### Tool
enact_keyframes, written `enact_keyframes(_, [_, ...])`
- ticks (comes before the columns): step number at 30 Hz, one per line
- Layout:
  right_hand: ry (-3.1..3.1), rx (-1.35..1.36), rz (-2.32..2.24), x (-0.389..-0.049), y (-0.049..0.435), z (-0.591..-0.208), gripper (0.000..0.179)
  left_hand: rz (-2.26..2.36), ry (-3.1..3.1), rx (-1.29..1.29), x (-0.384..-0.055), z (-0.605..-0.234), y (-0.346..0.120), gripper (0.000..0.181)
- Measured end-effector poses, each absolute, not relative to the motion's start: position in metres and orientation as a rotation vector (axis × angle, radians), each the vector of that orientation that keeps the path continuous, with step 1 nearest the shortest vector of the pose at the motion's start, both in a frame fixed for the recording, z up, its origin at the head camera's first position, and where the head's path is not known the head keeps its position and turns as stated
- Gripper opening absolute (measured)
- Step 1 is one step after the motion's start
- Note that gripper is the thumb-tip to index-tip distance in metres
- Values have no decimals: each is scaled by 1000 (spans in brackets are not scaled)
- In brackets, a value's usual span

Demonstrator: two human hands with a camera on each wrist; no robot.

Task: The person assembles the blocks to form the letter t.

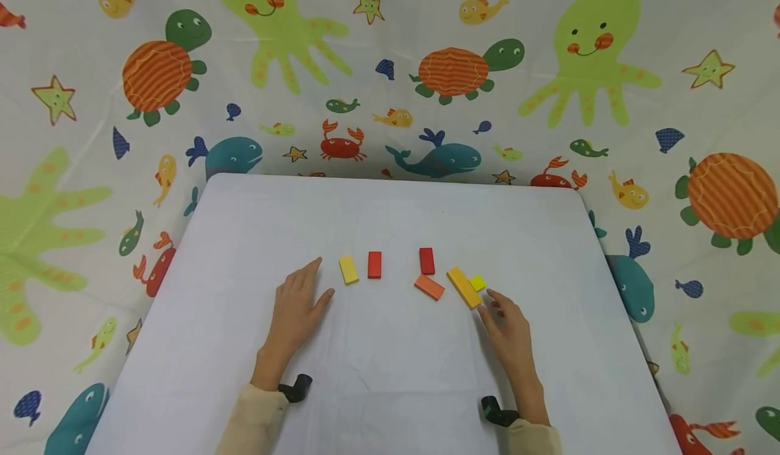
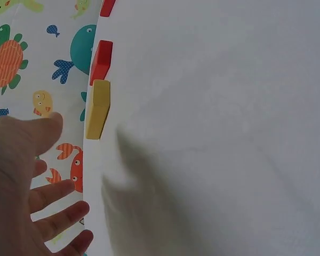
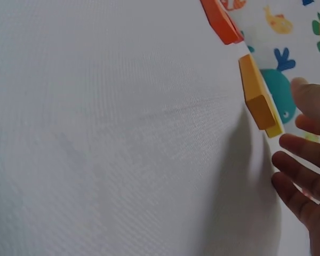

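My left hand (image 1: 296,309) is at the left of the white table, fingers spread and holding nothing. Just past its fingertips lies a pale yellow block (image 1: 349,270), with a red block (image 1: 374,265) to the right of it. On the other side, my right hand (image 1: 508,330) has its thumb and fingers apart, the thumb tip right at the near end of a long amber block (image 1: 464,288). A small bright yellow block (image 1: 478,283) lies against that block's right side, close to the index fingertip. Nothing shows between the right fingers in the right wrist view.
Left of the amber block lie an orange block (image 1: 429,287) and a second red block (image 1: 427,261), close together. The blocks are spread across the middle of the white tabletop (image 1: 390,225). A cloth printed with sea animals (image 1: 390,110) hangs behind and around the table.
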State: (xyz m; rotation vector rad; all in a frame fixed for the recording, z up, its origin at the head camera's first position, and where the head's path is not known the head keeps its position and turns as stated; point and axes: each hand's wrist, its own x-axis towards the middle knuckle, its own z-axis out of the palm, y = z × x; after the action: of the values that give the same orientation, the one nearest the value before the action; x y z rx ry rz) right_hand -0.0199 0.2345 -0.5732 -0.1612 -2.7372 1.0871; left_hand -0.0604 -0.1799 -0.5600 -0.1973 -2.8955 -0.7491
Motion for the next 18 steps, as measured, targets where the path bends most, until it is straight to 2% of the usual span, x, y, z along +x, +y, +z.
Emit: enact_keyframes(18, [-2768, -211, 1053, -33, 223, -574, 42, -858, -2933, -153, -70, -567, -164, 76])
